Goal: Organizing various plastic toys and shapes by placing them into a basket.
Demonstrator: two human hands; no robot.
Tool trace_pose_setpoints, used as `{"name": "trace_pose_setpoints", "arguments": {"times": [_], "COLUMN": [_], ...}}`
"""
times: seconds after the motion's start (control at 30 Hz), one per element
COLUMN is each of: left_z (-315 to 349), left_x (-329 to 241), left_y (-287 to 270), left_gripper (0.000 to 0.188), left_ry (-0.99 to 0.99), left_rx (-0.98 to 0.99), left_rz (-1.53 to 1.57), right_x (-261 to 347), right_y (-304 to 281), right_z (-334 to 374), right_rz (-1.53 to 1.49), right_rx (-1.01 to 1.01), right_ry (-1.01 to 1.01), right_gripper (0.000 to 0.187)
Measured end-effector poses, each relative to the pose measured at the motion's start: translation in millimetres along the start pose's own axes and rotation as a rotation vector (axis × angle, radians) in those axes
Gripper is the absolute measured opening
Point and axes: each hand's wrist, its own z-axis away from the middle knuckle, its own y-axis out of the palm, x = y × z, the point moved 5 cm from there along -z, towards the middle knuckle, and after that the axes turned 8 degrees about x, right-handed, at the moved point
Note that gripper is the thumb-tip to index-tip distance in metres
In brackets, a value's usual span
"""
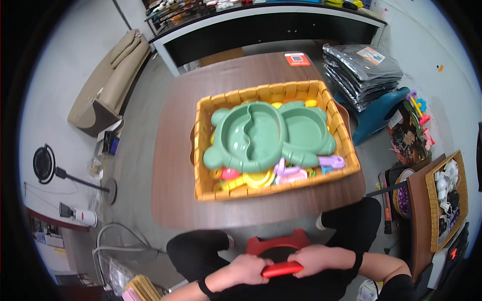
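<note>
In front of my lap, my left hand and my right hand are closed on the two ends of a short red bar-like piece. Just beyond it, between my knees, is a red plastic frame with a curved inner edge; whether the two are joined I cannot tell. On the table beyond, a yellow woven basket holds a green animal-shaped divided plate lying on top. Under and beside the plate are a purple toy piece, a yellow sieve-like toy and other colourful toys.
The basket stands on a brown wooden table. Stacked dark packages rest on a blue chair at the far right. A woven tray of small items is at right. A sofa and ring-light stand are at left.
</note>
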Motion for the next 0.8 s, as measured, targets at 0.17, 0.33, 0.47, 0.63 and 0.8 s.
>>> {"name": "trace_pose_setpoints", "arguments": {"times": [0.17, 0.33, 0.47, 0.63, 0.8], "left_z": [-1.1, -0.8, 8.5, 65.3, 142.1], "left_x": [9.2, 26.8, 16.6, -10.4, -47.1], "left_y": [6.4, -37.8, -32.2, -30.9, -67.6], "left_gripper": [0.071, 0.071, 0.072, 0.071, 0.048], "left_ry": [0.054, 0.071, -0.016, 0.150, 0.243], "left_rx": [0.043, 0.061, -0.002, -0.450, -0.821], "left_rz": [-0.044, -0.024, 0.029, 0.057, 0.241], "right_x": [3.2, 9.4, -0.1, 18.7, 80.1], "right_y": [-4.8, -56.3, -36.1, -48.9, -70.3], "right_z": [-18.3, -26.8, -18.6, 49.5, 123.6], "right_rz": [0.074, 0.221, 0.256, 0.289, 0.030], "right_rx": [0.078, 0.119, -0.063, -0.432, -0.584], "right_ry": [0.070, 0.087, 0.002, -0.139, -0.234], "right_gripper": [0.054, 0.046, 0.066, 0.074, 0.039]}}
